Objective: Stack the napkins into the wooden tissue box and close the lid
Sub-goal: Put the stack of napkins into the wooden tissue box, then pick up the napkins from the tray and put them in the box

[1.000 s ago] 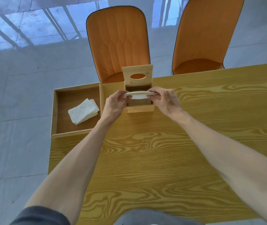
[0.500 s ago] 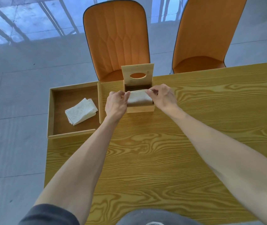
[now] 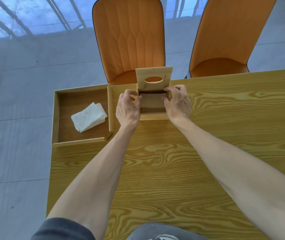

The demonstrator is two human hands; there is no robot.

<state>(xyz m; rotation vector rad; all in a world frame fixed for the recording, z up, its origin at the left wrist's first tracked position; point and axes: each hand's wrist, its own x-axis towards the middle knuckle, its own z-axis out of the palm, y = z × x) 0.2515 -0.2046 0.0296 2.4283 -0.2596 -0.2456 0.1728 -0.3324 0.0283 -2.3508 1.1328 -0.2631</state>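
Wooden tissue box (image 3: pixel 153 116) sits at table's (image 3: pixel 225 118) far edge, lid (image 3: pixel 153 77) upright – inside looks dark, napkin not discernible. My left hand (image 3: pixel 127 110) and right hand (image 3: pixel 177 103) flank the side walls, fingers curled loosely, gripping nothing. Napkins (image 3: pixel 88 116) stacked in tray (image 3: pixel 56 115) to the left, overhanging the table's corner.

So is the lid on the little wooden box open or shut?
Open. The pale wooden lid with the oval hole stands upright at the back of the small wooden tissue box, so its brown inside shows.
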